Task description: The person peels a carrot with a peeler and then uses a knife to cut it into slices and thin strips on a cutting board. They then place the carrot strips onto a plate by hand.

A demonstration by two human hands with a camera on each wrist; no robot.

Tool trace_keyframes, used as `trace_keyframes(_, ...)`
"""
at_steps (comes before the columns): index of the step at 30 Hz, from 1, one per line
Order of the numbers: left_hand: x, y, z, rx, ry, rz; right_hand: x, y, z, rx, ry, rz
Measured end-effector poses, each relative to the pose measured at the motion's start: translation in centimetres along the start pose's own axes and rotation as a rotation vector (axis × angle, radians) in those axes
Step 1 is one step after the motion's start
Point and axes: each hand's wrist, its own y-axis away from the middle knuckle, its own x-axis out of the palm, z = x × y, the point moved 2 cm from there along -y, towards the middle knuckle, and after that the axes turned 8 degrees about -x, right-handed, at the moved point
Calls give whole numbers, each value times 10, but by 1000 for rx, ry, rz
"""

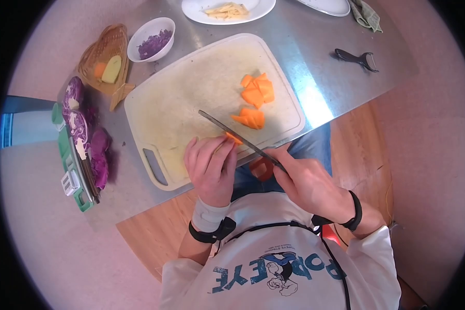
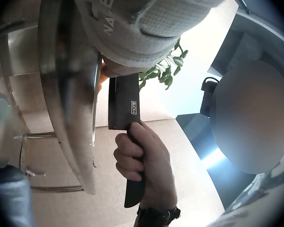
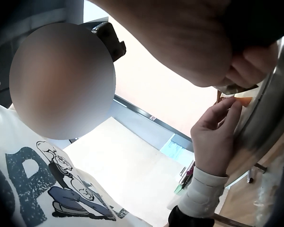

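My right hand (image 1: 311, 185) grips the black handle of a cleaver (image 1: 227, 127). Its broad dark blade (image 2: 124, 101) stands on edge in the left wrist view. Beside the blade, my left hand (image 1: 212, 168) holds a carrot piece (image 1: 234, 138) against the cutting board (image 1: 175, 103), near its front edge. Thumb and fingers pinch that orange piece (image 3: 244, 100) in the right wrist view. Just beyond the blade lies a small pile of cut carrot (image 1: 250, 119), with a second pile of flat carrot slices (image 1: 257, 90) farther back.
A bowl of shredded purple cabbage (image 1: 152, 45), a wicker basket (image 1: 95, 57) and a plate of pale strips (image 1: 191, 11) stand behind the board. Cabbage pieces (image 1: 79, 129) and a green-ended rack (image 1: 70, 160) are at left. A peeler (image 1: 354, 58) lies right, near a cloth (image 1: 366, 15).
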Motion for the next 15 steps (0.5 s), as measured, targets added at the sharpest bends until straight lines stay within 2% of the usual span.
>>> trace_keyframes(13, -5, -12, -1, 68, -8, 87, 9, 2, -2, 49, -35, -27)
trace_keyframes(15, -7, -13, 0, 30, 23, 113, 6, 2, 4, 35, 11, -22)
